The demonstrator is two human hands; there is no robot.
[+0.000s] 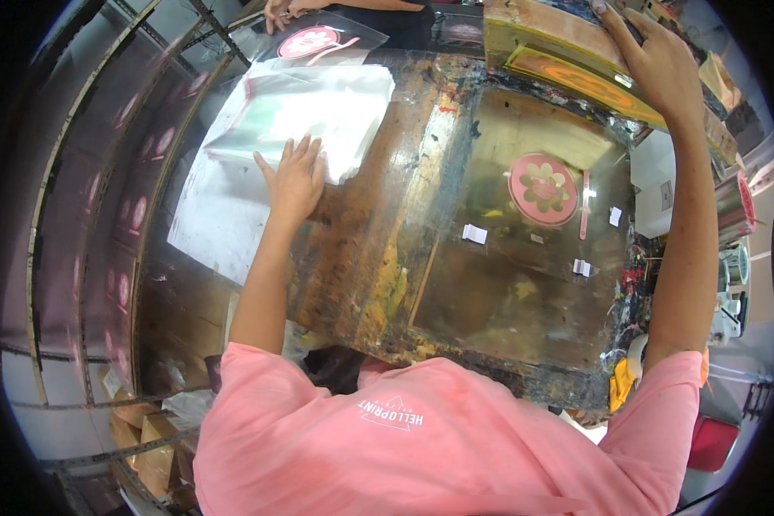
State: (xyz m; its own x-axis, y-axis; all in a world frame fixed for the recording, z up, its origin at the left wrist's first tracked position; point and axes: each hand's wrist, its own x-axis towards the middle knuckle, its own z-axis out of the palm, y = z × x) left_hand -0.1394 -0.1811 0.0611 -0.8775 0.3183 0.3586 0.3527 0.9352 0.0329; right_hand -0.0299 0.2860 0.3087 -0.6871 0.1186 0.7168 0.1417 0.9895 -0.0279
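My left hand [297, 179] lies with fingers spread on a stack of clear plastic sheets [318, 95]. White paper [219, 202] extends beneath the stack. Up at the far right, my right hand [656, 62] is closed over the upper edge of a tilted screen printing frame [559, 39]; its fingertips are partly cut off by the picture's edge. Below the frame, a pink round flower print [543, 189] and a narrow pink strip [585, 206] show on the glossy printing board [507, 292]. Small white folded tabs [475, 234] sit around the print.
Across the table, a co-worker's hands [288, 10] are at a clear sheet with a pink print [310, 41]. A metal rack [86, 206] with printed sheets stands at the left. Cans [735, 206] and a white box [654, 185] line the right side. A yellow cloth [621, 383] hangs near the front right.
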